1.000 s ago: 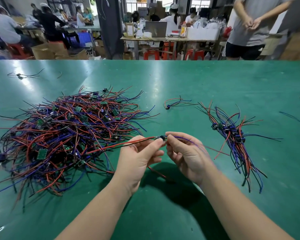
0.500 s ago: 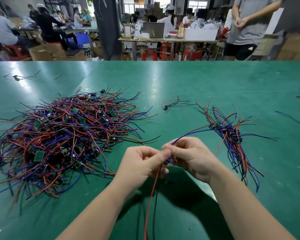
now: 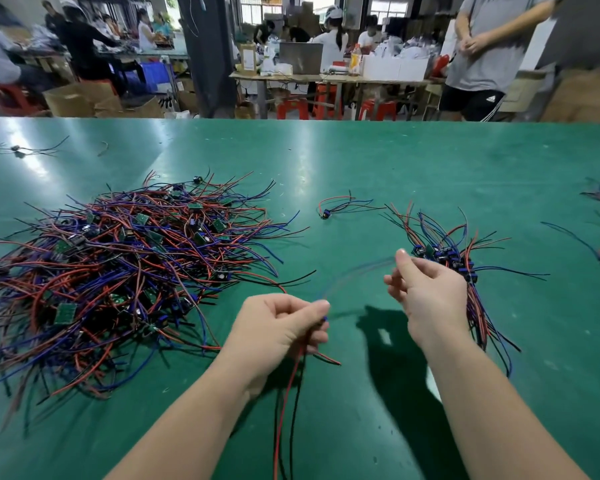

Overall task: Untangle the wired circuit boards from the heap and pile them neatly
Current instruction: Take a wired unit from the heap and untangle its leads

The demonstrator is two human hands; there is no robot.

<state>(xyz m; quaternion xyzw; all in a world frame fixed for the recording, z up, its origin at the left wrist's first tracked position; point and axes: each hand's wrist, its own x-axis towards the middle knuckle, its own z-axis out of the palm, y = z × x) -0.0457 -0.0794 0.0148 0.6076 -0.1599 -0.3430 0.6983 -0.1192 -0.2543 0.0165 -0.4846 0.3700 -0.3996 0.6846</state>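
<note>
Left hand (image 3: 278, 327) is pinching one wired board (image 3: 324, 318) between thumb and curled fingers, holding it above the counter (image 3: 361, 161) just right of the heap (image 3: 118, 265). Its red and black leads (image 3: 288, 393) are hanging down toward the wearer. A blue wire (image 3: 357, 271), blurred, is arcing from that pinch up toward the right hand (image 3: 430, 296), which is hovering with fingers half curled and forefinger raised; cannot tell whether it is actually gripping the wire's end. Sorted pile (image 3: 444, 254) is lying just behind the right hand, boards bunched together, wires fanning out both ways. One loose board (image 3: 325, 213) is sitting apart, between heap and pile. Handling judgement: the piece is looking very light, board small and rigid, leads thin, limp and springy, likely snagging on neighbours. Solder joints are probably the weak spot, so tugging a lead is risking a break. Best hold is probably the board itself, the other hand stroking the leads straight before laying it on the pile.
</note>
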